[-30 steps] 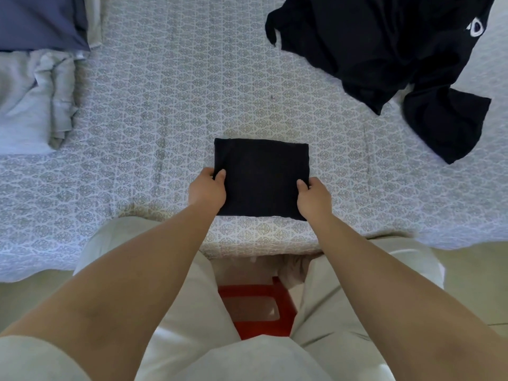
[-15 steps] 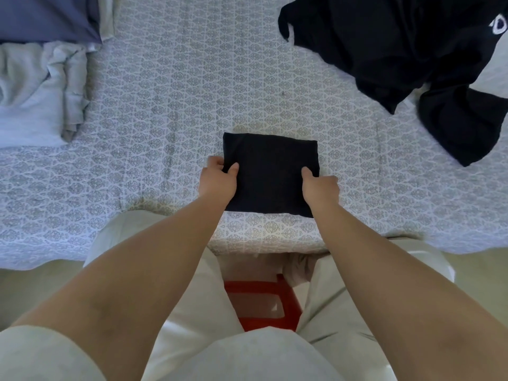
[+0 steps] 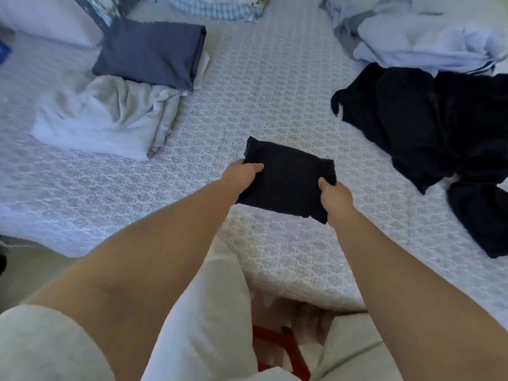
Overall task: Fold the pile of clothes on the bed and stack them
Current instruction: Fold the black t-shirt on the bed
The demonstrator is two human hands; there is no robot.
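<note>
**Folded black garment gripped at both sides over the bed**

Seen from the head camera: a folded black garment [image 3: 288,178], a compact rectangle, held between two hands near the front edge of the bed [image 3: 247,105]. Tilted, with its left end higher in the picture than its right. Whether raised clear of the patterned cover or resting on it, cannot tell.

Left hand [image 3: 242,174]: closed on the garment's left edge, thumb laid across the top of the cloth, remaining fingers tucked beneath and out of sight. Right hand [image 3: 336,198]: closed on the right edge toward the near corner, thumb on top of the cloth, fingers curled under. Both forearms bare, reaching forward from pale sleeves.

To the left on the bed: a folded blue-grey garment [image 3: 151,50] lying partly over a folded white one [image 3: 104,119], the two touching. To the right, well apart from the held piece: a loose heap of black clothes [image 3: 439,127], unfolded and spread toward the bed's edge. Behind that heap, touching it: a rumpled pile of pale blue clothes [image 3: 426,34]. At the far edge, a checked fabric [image 3: 220,6], only partly in view. Below, between the knees: part of a red stool [image 3: 286,350].
</note>
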